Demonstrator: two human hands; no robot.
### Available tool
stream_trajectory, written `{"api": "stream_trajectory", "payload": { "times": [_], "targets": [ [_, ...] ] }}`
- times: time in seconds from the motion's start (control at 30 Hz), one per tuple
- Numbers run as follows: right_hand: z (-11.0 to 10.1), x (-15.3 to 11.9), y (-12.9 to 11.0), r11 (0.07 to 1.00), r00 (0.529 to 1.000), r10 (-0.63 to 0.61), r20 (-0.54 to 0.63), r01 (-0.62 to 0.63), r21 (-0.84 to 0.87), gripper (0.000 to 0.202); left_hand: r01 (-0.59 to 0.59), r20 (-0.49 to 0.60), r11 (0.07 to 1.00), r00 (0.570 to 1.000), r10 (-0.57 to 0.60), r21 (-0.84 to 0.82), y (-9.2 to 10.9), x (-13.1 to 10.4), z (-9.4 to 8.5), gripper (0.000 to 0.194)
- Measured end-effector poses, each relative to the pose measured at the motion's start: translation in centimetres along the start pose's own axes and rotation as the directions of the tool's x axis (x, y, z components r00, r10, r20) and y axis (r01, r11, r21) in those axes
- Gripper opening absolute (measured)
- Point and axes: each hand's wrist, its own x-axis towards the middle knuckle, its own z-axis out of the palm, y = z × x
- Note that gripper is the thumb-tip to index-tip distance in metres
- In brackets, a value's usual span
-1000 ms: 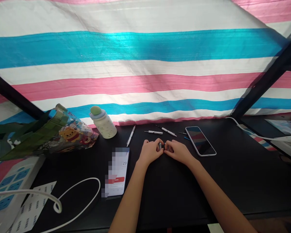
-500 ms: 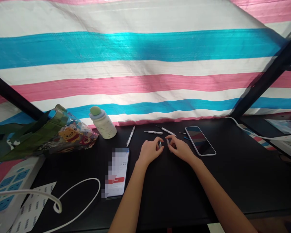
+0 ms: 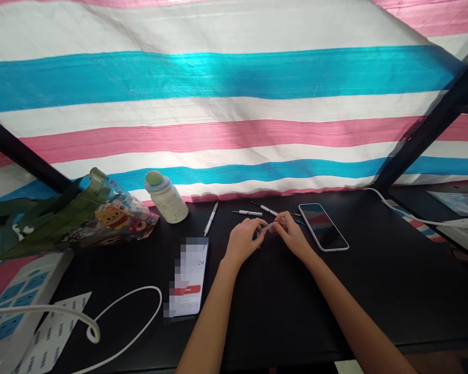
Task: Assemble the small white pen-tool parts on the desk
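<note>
Between pinching fingertips of the left hand [image 3: 242, 240] and right hand [image 3: 293, 236], a slim pale-grey stick [image 3: 267, 228] is held; straight, gentle alignment is advised. Two slender white pen-shaped pieces [image 3: 247, 213] are seen at eleven and twelve, a white-edged black phone [image 3: 323, 226] at three; room is offered at six by smooth black desktop [image 3: 276, 301], down to its front edge.

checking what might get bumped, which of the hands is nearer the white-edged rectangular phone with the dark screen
Right. The right hand is just left of the white-edged phone, with a gap between them; the left hand is farther left, beyond the right hand.
</note>
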Motion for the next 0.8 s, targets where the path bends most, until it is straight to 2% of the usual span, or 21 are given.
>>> {"api": "stream_trajectory", "payload": {
  "times": [0.2,0.37,0.5,0.63,0.8],
  "targets": [
    [-0.69,0.04,0.5,0.98,1.0,0.022,-0.02,-0.026,-0.196,0.029,-0.01,-0.064,0.999,0.998,0.013,0.036,-0.06,0.17,-0.12,0.019],
    [-0.51,0.0,0.44,0.983,1.0,-0.002,0.031,0.008,-0.184,0.027,0.039,-0.025,0.999,0.999,-0.04,-0.018,-0.25,0.13,-0.14,0.021],
    [-0.59,-0.01,0.34,0.976,0.996,-0.021,0.083,0.038,-0.213,0.02,0.095,-0.001,0.995,0.995,-0.095,0.002,-0.62,0.03,-0.07,0.026],
    [-0.77,-0.01,0.46,0.966,0.997,0.004,0.078,0.016,-0.258,0.016,0.077,-0.018,0.997,0.997,-0.077,0.012,-0.72,0.01,0.14,0.026],
    [-0.96,-0.14,0.07,0.949,0.998,0.036,0.048,-0.019,-0.316,0.023,0.038,-0.045,0.999,0.998,-0.038,0.013,-0.46,0.07,0.31,0.021]
  ]
}}
